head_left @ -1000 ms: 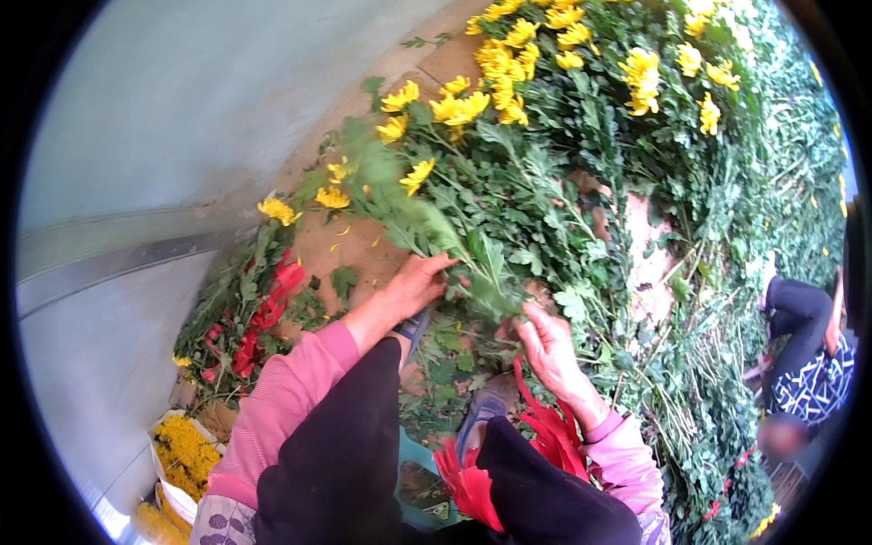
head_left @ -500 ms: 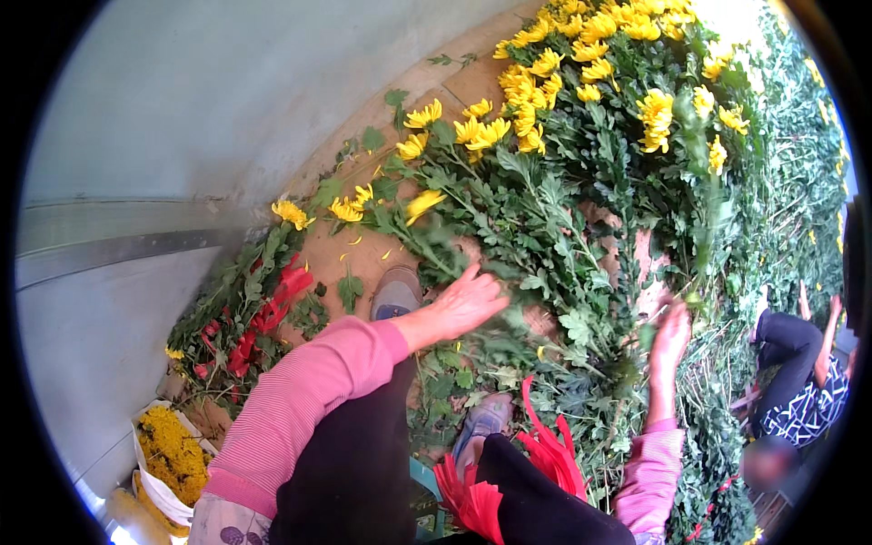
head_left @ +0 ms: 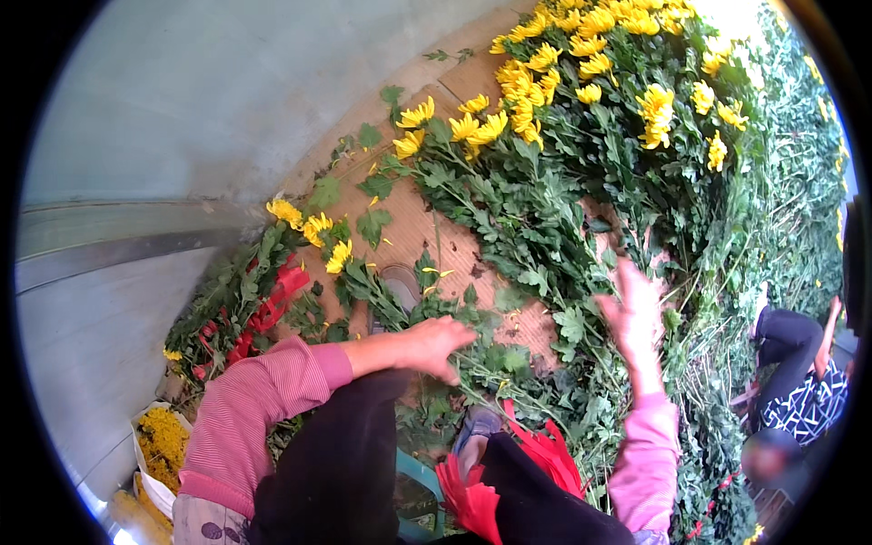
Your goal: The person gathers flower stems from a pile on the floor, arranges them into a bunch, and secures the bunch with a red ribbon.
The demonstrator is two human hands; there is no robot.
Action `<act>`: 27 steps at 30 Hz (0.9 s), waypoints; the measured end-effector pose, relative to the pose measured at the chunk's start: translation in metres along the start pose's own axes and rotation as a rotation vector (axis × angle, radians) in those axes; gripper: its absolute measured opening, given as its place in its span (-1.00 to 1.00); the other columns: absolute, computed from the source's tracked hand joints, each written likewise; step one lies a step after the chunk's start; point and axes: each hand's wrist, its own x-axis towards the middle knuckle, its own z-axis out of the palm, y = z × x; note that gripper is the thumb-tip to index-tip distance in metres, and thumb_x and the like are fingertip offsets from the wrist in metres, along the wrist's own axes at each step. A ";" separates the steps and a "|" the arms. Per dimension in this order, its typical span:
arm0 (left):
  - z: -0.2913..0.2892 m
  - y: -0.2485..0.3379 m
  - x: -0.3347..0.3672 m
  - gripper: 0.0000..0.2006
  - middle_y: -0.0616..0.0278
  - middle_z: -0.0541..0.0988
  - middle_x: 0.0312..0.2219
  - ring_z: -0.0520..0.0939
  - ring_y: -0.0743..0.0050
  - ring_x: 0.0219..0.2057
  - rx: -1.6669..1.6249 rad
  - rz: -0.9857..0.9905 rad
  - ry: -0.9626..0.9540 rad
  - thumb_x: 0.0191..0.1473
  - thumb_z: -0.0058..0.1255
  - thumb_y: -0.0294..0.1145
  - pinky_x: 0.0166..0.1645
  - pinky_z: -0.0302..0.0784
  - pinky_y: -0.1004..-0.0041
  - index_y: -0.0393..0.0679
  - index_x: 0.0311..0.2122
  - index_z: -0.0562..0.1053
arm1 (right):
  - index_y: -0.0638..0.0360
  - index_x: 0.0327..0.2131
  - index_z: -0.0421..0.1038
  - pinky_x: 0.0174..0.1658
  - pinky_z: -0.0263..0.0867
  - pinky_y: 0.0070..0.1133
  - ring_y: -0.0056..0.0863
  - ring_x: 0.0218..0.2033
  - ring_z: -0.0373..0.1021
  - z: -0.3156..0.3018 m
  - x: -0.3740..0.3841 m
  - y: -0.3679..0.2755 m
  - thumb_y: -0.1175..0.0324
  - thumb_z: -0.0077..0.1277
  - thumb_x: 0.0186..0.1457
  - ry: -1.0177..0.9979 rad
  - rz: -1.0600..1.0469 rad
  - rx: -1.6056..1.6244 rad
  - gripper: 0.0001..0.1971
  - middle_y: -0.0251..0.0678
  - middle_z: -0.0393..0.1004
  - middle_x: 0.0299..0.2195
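My left hand is above the floor near my knee, fingers stretched out and thumb apart. Leafy stems of a few yellow chrysanthemums run down beside and partly behind it; whether it touches them I cannot tell. On the right, my right hand is spread at the edge of a large pile of chrysanthemums, fingers pointing away from me among the leaves. Nothing shows in its grasp. The pile's yellow blooms lie at the far side, their green stems toward me.
Red strips hang by my legs, and a red-ribboned green bundle lies at the left wall. Below it stands a white bag of yellow petals. A person sits at the far right. Loose leaves litter the brown cardboard.
The chrysanthemum near my left hand has moved left beside the other blooms, and that hand has drawn back and opened. My right hand has shifted left and farther forward, fingers spread.
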 end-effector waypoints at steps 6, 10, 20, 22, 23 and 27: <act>-0.051 -0.029 0.051 -0.14 -0.08 0.27 0.16 0.49 0.25 -0.06 -1.247 -0.371 0.546 0.16 0.01 0.04 -0.04 0.51 0.29 -0.24 0.34 -0.12 | 0.20 0.05 0.36 -0.06 0.30 -0.37 -0.24 -0.17 0.41 0.048 -0.004 -0.049 0.33 0.11 0.08 -0.372 0.407 0.290 -0.56 -0.16 0.44 -0.26; -0.051 -0.061 0.066 -0.50 0.15 0.44 -0.18 0.57 0.36 -0.40 -1.613 -0.269 0.710 0.20 0.02 -0.13 -0.34 0.60 0.38 -0.17 0.10 0.17 | 0.25 -0.06 0.44 -0.04 0.30 -0.41 -0.23 -0.16 0.41 0.028 -0.024 -0.053 0.37 0.04 0.12 -0.363 0.543 0.807 -0.69 -0.15 0.43 -0.28; -0.059 -0.029 0.082 -0.89 0.31 0.52 -0.44 0.59 0.49 -0.44 -1.466 -0.343 0.843 0.12 0.06 -0.41 -0.37 0.57 0.49 -0.14 -0.30 0.39 | 0.15 0.08 0.30 0.02 0.31 -0.33 -0.11 -0.02 0.36 0.030 0.005 -0.098 0.37 0.28 -0.10 -0.198 0.227 0.400 -0.39 -0.10 0.40 -0.03; -0.059 -0.011 0.078 -0.90 0.29 0.55 -0.45 0.59 0.54 -0.48 -1.305 -0.259 0.787 0.11 0.06 -0.44 -0.40 0.54 0.53 -0.16 -0.28 0.42 | 0.19 0.14 0.22 0.04 0.28 -0.32 -0.12 0.01 0.33 0.041 0.010 -0.117 0.33 0.31 -0.15 -0.206 0.148 0.308 -0.26 -0.10 0.37 0.01; -0.057 0.006 0.079 -0.92 0.32 0.53 -0.48 0.58 0.56 -0.51 -1.248 -0.232 0.791 0.09 0.04 -0.46 -0.47 0.50 0.56 -0.18 -0.30 0.46 | 0.21 0.16 0.18 0.05 0.27 -0.31 -0.13 0.02 0.32 0.047 0.011 -0.120 0.32 0.32 -0.17 -0.200 0.167 0.282 -0.21 -0.09 0.35 0.03; -0.034 -0.014 0.067 -0.87 0.15 0.54 -0.38 0.61 0.40 -0.46 -1.527 -0.434 0.981 0.14 -0.09 -0.50 -0.41 0.58 0.45 -0.20 -0.18 0.35 | 0.23 0.15 0.21 0.03 0.26 -0.27 -0.12 -0.02 0.34 0.066 0.021 -0.120 0.34 0.22 -0.10 -0.542 0.233 0.013 -0.30 -0.14 0.44 -0.07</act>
